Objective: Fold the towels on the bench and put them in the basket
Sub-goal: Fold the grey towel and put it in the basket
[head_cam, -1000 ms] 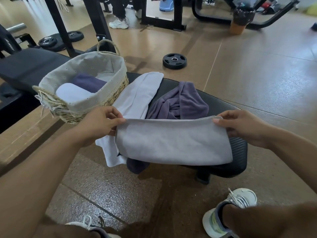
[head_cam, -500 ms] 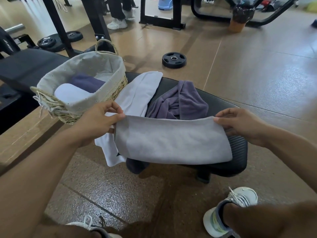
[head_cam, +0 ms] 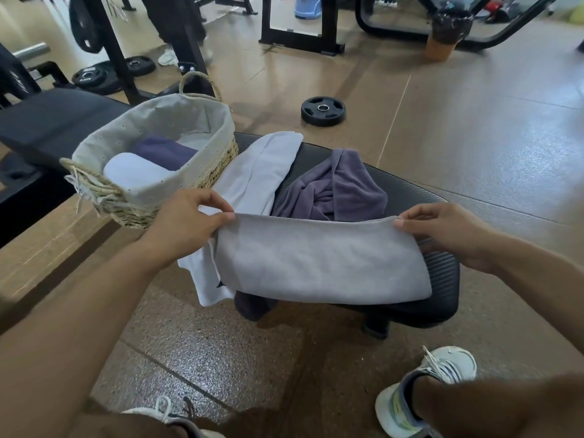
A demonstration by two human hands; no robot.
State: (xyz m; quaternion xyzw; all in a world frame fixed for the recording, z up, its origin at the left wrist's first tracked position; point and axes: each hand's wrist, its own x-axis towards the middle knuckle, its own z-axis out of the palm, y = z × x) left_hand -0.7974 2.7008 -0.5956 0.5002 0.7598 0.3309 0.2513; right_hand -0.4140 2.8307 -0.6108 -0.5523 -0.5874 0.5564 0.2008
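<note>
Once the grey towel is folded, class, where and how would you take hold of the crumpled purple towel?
Probably pinch the purple towel at its raised ridge, reaching from above: it is bunched on the bench, and its near edge lies under the grey towel.

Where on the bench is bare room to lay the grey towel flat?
Bare bench shows only beyond the purple towel, toward its far right edge. The middle is crowded: white towel beside the basket, purple heap, and grey towel held over the near edge.

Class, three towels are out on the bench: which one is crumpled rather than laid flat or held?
The purple towel, bunched in a heap. The white towel lies spread beside the basket; the grey towel is held by both hands.
</note>
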